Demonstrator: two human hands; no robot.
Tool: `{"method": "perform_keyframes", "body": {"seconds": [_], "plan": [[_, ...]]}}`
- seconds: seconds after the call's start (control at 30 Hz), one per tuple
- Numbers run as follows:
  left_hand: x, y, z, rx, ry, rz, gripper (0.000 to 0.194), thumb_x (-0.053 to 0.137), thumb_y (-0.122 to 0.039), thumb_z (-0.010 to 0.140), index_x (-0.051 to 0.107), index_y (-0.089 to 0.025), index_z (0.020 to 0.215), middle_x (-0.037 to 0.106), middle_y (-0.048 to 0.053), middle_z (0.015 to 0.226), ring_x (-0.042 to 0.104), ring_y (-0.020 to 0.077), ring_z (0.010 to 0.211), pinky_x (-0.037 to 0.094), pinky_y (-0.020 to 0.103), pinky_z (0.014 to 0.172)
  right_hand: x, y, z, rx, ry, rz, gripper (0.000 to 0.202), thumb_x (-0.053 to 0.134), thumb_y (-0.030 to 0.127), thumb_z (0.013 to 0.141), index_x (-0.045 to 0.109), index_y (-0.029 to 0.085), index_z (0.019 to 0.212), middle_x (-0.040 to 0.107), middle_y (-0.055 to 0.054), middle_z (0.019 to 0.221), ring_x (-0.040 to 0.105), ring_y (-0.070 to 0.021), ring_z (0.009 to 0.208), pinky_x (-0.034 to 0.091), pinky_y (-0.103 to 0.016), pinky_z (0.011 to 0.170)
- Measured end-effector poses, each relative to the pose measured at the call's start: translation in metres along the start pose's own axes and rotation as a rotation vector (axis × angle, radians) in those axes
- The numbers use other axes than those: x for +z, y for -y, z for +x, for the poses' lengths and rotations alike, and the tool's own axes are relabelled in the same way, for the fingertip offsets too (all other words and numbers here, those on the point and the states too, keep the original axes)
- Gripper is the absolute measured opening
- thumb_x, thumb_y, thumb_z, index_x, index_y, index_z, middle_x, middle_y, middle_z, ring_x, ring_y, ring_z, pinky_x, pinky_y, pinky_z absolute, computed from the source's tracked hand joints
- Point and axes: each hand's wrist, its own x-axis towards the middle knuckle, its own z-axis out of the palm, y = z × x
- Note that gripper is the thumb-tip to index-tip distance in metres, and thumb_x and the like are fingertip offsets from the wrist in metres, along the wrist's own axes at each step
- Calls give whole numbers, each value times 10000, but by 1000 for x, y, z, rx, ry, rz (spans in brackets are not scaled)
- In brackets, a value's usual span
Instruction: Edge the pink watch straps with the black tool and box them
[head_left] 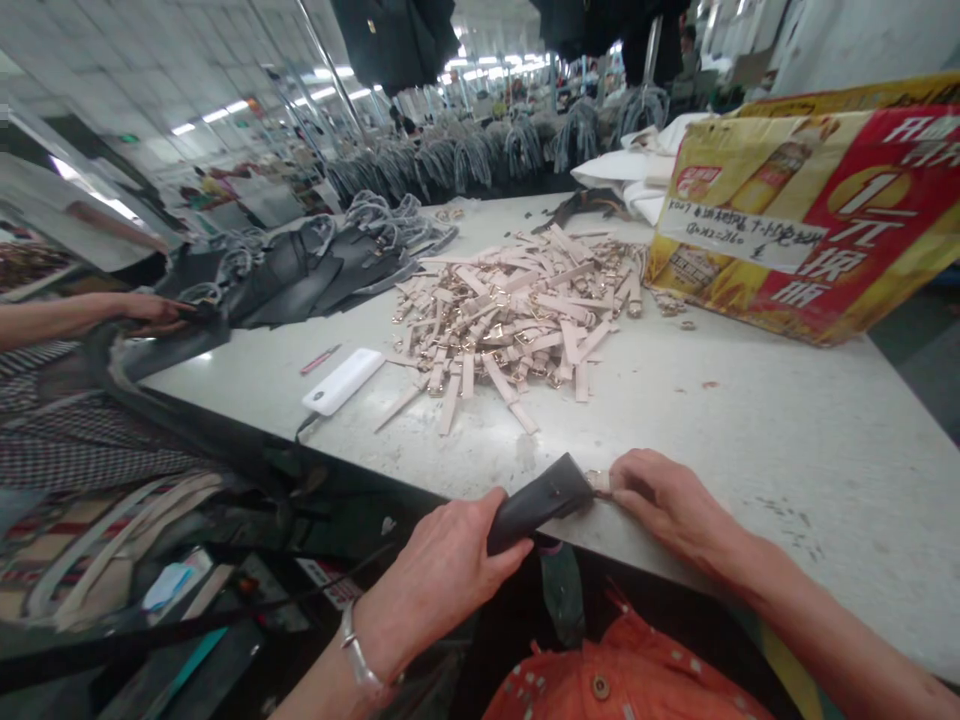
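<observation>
My left hand (461,545), with a silver bracelet at the wrist, grips a dark, flat, leather-like piece (544,500) at the table's front edge. Its thumb and fingers are closed around the lower end. At the far end of that piece, the fingers of my right hand (667,495) pinch a beige buckle strap (600,481). Most of this strap is hidden behind the fingers. Beyond both hands lies a heap of similar beige straps (510,310) with gold-coloured buckles.
A yellow and red carton (810,210) stands at the right. To the left lie a white power-bank-like device (343,381), a red pen-like tool (320,360) and a stack of dark pieces (322,270). Another person's hand (154,312) holds dark material across the light table (712,420).
</observation>
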Motion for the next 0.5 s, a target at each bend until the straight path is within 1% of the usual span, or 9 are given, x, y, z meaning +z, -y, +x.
{"method": "perform_keyframes", "body": {"seconds": [0.13, 0.3, 0.4, 0.5], "plan": [[-1, -2, -4, 0, -25, 52, 258, 512, -499, 834, 554, -254, 901, 656, 0, 698, 657, 224, 691, 384, 274, 593, 3, -2, -2, 58, -47, 43, 103, 504, 210, 841, 557, 204, 754, 606, -14, 739, 548, -157, 696, 394, -264, 642], [-3, -6, -2, -6, -24, 68, 272, 510, -511, 832, 556, -256, 914, 664, 3, 712, 659, 229, 697, 392, 277, 596, 5, -7, -1, 76, -63, 128, 126, 516, 255, 844, 599, 208, 762, 641, -7, 722, 576, -148, 671, 406, -256, 634], [-1, -8, 2, -27, -23, 31, 294, 493, -520, 838, 559, -249, 931, 673, 11, 742, 663, 233, 742, 408, 277, 617, 6, -7, 1, 82, -73, 168, 151, 520, 262, 840, 625, 205, 748, 650, -4, 698, 574, -138, 640, 402, -247, 614], [1, -9, 5, -49, -15, -18, 317, 473, -520, 846, 564, -233, 947, 676, 28, 769, 661, 225, 762, 419, 270, 629, 8, -7, 3, 101, -84, 152, 164, 530, 257, 835, 619, 201, 709, 626, 11, 640, 548, -124, 586, 377, -233, 570]]}}
